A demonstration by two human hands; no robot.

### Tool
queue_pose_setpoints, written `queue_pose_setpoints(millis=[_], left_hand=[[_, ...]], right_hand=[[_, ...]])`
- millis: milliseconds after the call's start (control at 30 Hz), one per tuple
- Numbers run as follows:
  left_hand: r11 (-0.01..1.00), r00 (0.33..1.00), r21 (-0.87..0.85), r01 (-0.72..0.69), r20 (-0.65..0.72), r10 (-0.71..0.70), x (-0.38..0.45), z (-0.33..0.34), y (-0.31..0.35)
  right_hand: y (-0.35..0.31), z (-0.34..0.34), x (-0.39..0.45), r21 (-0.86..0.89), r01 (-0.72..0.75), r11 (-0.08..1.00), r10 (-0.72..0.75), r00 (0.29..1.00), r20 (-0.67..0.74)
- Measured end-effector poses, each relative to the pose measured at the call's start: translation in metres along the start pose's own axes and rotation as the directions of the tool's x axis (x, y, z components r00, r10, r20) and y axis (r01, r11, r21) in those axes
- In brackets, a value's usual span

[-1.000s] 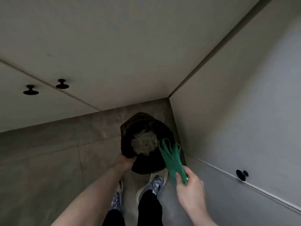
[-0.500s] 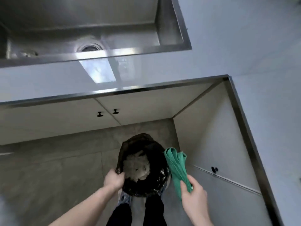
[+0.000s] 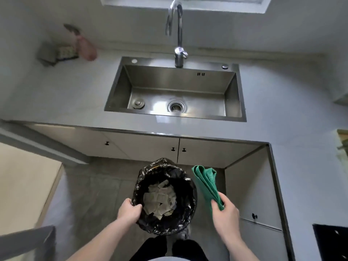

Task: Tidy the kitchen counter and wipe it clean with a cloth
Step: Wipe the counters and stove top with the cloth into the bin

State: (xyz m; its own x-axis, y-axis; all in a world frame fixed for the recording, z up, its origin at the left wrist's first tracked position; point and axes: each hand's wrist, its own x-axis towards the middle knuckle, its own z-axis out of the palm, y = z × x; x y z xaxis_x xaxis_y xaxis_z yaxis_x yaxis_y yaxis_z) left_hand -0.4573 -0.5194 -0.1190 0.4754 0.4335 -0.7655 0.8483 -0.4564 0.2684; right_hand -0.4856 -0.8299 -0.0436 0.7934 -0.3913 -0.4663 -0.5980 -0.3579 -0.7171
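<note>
Green cloth (image 3: 207, 183) pinched at its lower end by right hand (image 3: 225, 213), thumb and fingers curled round it, bunched folds rising up just right of the bin (image 3: 165, 196). Held in the air, clear of the floor, well short of the table (image 3: 75, 95). Left hand (image 3: 129, 210) gripping the bin's near-left rim through the black liner, fingers curled over the edge.

Soft and limp, by the look of the folds: light, no fixed shape, sure to droop and unfold if held by 1 corner only. Likely best gathered into a pad under a flat palm for wiping, not pinched as now. No risk of breakage; some risk of trailing into the bin beside it. Cannot tell whether damp or dry.

Bin probably light too, with only pale crumpled scraps in the bottom; liner thin and slippery, so a grip on liner alone may slide. Safer to take rim and liner together.

Beyond the bin: steel sink (image 3: 175, 91) set in the table, tap (image 3: 177, 34) at its far edge. Far left of the sink, blurred shapes by the wall, perhaps a pink bottle (image 3: 85, 47) and a sponge; too smeared to name firmly. Right of the sink, items cut off by the frame edge. Bin's base hidden by its own body and the legs below.
</note>
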Motion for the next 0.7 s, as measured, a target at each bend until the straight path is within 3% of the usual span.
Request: queue_pose_setpoints(millis=[267, 467, 700], left_hand=[[0.967, 0.995, -0.247, 0.059, -0.059, -0.076, -0.021, -0.065, -0.009], [0.947, 0.992, -0.31, 0.08, -0.072, -0.107, 0.004, -0.118, -0.027], [0.952, 0.996, -0.292, 0.091, 0.014, -0.091, 0.053, -0.188, -0.044]], right_hand=[[-0.077, 0.012, 0.033, -0.065, 0.178, 0.982, -0.172, 0.982, 0.082], [-0.131, 0.053, 0.043, -0.114, 0.295, 0.949, -0.277, 0.949, 0.15], [-0.173, 0.13, 0.045, -0.167, 0.308, 0.937, -0.293, 0.95, 0.108]])
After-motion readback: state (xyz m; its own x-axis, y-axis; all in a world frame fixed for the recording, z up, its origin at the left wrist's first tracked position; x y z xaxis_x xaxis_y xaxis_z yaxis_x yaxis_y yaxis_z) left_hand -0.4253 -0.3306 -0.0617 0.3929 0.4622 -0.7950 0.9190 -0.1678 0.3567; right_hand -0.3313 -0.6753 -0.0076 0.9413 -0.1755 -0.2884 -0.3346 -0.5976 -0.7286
